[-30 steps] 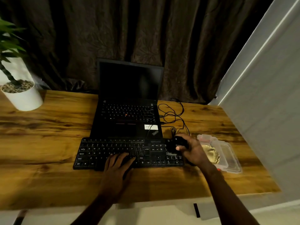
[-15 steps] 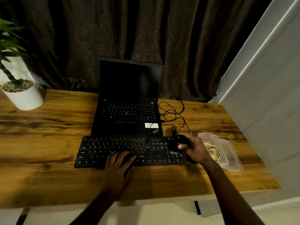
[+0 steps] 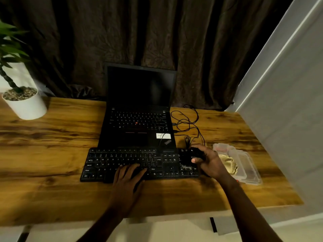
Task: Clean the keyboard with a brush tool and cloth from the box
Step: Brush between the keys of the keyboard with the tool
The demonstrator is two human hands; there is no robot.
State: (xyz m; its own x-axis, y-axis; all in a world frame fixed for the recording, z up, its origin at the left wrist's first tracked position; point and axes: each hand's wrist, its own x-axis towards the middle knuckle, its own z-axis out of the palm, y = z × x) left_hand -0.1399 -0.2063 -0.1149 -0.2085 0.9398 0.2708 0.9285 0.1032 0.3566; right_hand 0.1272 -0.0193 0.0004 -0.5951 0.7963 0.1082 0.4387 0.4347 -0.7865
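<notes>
- While our L hand (image 3: 127, 179) lies flat, fingers straight, on the keyboard (image 3: 122, 159) front rows, our R hand (image 3: 212, 163) curls round a dark brush (image 3: 194, 153) over the numpad end.
- Brush is black on black keys; we can't make out its shape or bristles.
- R hand hides part of the clear plastic box (image 3: 248, 165); crumpled yellow cloth (image 3: 230, 164) lies inside.
- Keyboard sits on a wood-grain table (image 3: 52, 154), just in front of a laptop (image 3: 138, 123).

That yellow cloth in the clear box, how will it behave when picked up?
Probably floppy: the cloth lies crumpled in folds. Likely light, since it sits bunched inside the thin clear box. Its slight sheen hints it may be slippery.
</notes>
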